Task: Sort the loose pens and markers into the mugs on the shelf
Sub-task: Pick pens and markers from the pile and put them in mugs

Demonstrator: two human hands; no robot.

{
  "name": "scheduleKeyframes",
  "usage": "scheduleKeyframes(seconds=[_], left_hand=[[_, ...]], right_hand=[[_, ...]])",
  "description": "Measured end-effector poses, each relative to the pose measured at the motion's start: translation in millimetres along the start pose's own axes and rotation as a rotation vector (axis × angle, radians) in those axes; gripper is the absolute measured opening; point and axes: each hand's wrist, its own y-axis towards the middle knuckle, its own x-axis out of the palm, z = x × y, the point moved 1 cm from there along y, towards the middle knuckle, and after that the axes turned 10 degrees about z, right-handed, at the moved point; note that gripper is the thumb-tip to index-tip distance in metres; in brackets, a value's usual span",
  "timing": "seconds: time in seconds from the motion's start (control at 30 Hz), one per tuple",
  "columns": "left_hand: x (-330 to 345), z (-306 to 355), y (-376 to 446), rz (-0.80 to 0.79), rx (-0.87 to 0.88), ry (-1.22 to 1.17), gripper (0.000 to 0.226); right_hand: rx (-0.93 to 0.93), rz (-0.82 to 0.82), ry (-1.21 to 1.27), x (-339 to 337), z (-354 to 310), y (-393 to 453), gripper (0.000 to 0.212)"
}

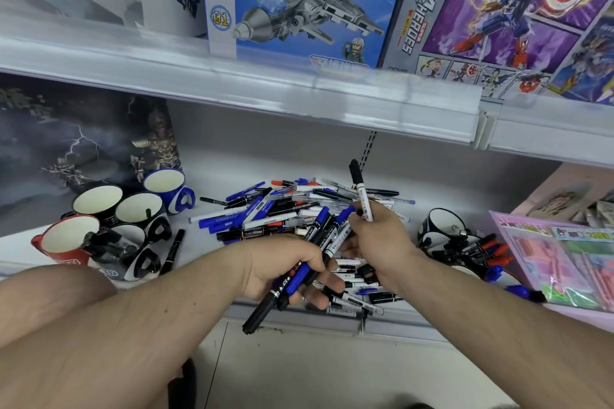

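A pile of loose pens and markers (285,209), black, blue and red, lies on the lower shelf. My left hand (282,267) grips a bundle of black and blue markers (312,252) above the pile's near side. My right hand (378,236) pinches a white marker with a black cap (360,191), holding it upright over the pile. Mugs stand at the left: a red mug (66,242) with black markers inside, two black mugs (96,199) (139,209) and a blue mug (166,183). At the right, a black mug (442,222) stands beside a heap of markers (478,247).
The upper shelf edge (299,93) overhangs the work area, carrying toy boxes (299,0). A dark poster box (79,143) stands behind the left mugs. Pink packaged goods (564,259) fill the right end. One black marker (172,251) lies beside the left mugs.
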Motion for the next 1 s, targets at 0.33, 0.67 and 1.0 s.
scheduleKeyframes(seconds=[0.33, 0.67, 1.0], left_hand=[[-14, 11, -2, 0.631, 0.486, 0.035, 0.016], [28, 15, -4, 0.531, 0.704, -0.027, 0.026], [27, 20, -4, 0.681, 0.62, -0.482, 0.005]], right_hand=[[0.534, -0.037, 0.319, -13, -1, 5, 0.02], [0.627, -0.081, 0.348, 8, 4, -8, 0.031], [0.222, 0.037, 0.098, 4, -1, -20, 0.052]])
